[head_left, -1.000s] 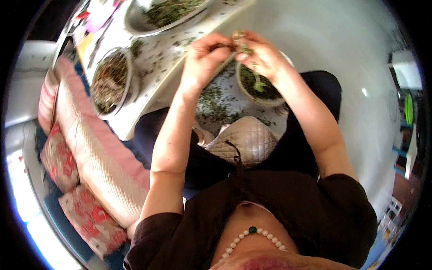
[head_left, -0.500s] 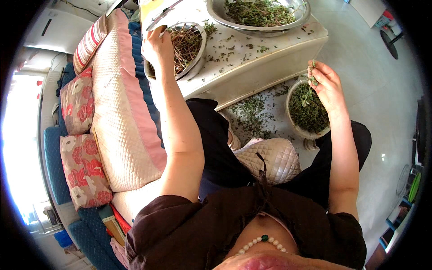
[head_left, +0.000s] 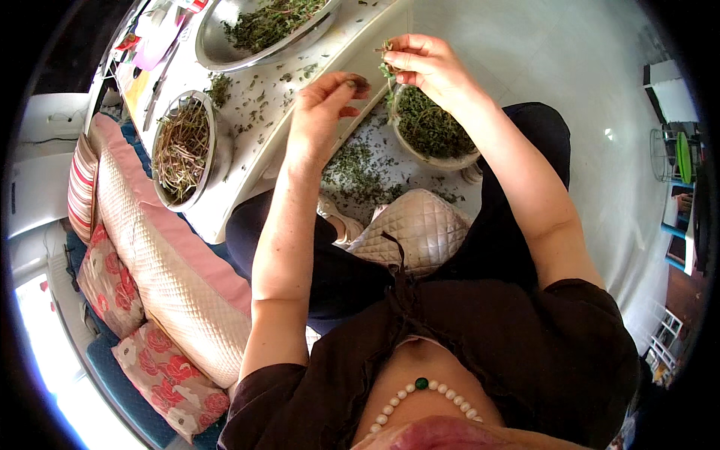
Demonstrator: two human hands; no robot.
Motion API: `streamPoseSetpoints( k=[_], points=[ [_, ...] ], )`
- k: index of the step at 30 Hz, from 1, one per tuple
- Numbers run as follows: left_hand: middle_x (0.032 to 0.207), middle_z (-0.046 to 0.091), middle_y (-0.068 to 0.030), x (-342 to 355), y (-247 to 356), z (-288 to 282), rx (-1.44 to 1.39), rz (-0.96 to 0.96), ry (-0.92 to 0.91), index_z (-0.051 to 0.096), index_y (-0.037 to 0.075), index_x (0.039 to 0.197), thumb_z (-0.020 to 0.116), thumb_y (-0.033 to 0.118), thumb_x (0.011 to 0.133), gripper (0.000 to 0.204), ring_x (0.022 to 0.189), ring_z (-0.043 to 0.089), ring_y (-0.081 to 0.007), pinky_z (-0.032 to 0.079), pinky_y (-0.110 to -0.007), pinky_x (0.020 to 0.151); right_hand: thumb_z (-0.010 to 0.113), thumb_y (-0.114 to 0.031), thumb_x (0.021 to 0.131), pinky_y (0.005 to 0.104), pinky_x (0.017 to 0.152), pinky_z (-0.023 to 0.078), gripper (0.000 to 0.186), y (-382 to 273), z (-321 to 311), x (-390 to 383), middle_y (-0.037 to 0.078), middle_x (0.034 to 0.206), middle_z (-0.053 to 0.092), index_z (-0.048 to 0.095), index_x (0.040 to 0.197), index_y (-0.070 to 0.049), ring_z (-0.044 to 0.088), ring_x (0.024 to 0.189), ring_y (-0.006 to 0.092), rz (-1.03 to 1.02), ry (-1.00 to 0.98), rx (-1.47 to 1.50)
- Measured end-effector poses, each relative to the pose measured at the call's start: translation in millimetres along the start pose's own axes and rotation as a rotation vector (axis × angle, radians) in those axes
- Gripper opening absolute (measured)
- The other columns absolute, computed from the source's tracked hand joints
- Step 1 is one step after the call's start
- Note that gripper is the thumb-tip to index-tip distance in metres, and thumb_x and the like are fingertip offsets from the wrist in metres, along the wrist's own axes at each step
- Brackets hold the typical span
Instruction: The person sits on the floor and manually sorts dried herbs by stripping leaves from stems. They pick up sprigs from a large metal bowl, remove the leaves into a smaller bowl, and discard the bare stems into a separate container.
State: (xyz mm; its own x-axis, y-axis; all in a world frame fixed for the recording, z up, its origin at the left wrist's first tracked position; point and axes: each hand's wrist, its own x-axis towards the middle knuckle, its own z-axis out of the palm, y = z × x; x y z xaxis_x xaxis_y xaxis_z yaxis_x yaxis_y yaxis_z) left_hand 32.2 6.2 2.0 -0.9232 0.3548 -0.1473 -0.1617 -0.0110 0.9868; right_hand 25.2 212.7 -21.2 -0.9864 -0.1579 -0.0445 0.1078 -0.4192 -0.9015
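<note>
Two hands: raised at upper centre of the frame, set apart from each other.
Right-hand grip: a leafy sprig is pinched between thumb and fingers of the right hand, above the tub's upper left rim.
Left-hand fingers: on the left hand, half curled toward the sprig; whether anything is held at the blurred tips cannot be told.
Tub: one pale tub, round, filled with green leaves; placed below the right hand.
Floor scatter: loose leaf bits, spread left of the tub, at centre.
Table: one white table, upper left, strewn with leaf fragments.
Stem bowl: one metal bowl, heaped with bare stems; set at left on the table.
Basin: one larger metal basin, top edge of the frame, partly filled with greenery.
Stool: one quilted seat, between dark-trousered legs.
Sofa: pink-edged quilted cover, lower left, with floral cushions.
</note>
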Motion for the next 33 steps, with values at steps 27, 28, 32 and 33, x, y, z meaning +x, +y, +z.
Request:
streamPoseSetpoints(
  k=[27, 28, 32, 33],
  points=[
    [0.088, 0.066, -0.0132, 3, -12, 26, -0.057, -0.057, -0.124, 0.058, -0.004, 0.103, 0.052, 0.008, 0.09, 0.019, 0.072, 0.066, -0.0177, 0.051, -0.023, 0.059, 0.062, -0.011, 0.087, 0.0196, 0.065, 0.047, 0.016, -2, -8, -5, 0.0, 0.088, 0.061, 0.063, 0.101, -0.004, 0.055, 0.076, 0.0057, 0.0, 0.08, -0.053],
    [0.088, 0.066, -0.0137, 3, -11, 26, -0.066, -0.051, -0.136, 0.058, -0.004, 0.104, 0.05, 0.008, 0.091, 0.02, 0.072, 0.066, -0.0186, 0.052, -0.023, 0.059, 0.062, -0.012, 0.087, 0.0196, 0.065, 0.047, 0.016, -2, -9, -6, 0.0, 0.088, 0.061, 0.063, 0.1, -0.004, 0.055, 0.076, 0.0057, -0.003, 0.074, -0.054],
    [0.089, 0.066, -0.0158, 1, -7, 27, -0.141, -0.08, -0.192, 0.057, -0.006, 0.104, 0.045, 0.005, 0.091, 0.02, 0.077, 0.068, -0.022, 0.055, -0.023, 0.06, 0.062, -0.012, 0.087, 0.0195, 0.065, 0.046, 0.015, -3, -10, -6, 0.0, 0.088, 0.061, 0.063, 0.1, -0.004, 0.055, 0.076, 0.0054, -0.007, 0.061, -0.051],
    [0.088, 0.065, -0.0164, 1, -4, 28, -0.157, -0.086, -0.201, 0.056, -0.006, 0.103, 0.043, 0.003, 0.091, 0.02, 0.077, 0.068, -0.0224, 0.055, -0.024, 0.061, 0.062, -0.012, 0.087, 0.0195, 0.065, 0.046, 0.015, -3, -11, -5, 0.0, 0.088, 0.061, 0.063, 0.1, -0.004, 0.055, 0.076, 0.0054, -0.006, 0.06, -0.049]
  ],
)
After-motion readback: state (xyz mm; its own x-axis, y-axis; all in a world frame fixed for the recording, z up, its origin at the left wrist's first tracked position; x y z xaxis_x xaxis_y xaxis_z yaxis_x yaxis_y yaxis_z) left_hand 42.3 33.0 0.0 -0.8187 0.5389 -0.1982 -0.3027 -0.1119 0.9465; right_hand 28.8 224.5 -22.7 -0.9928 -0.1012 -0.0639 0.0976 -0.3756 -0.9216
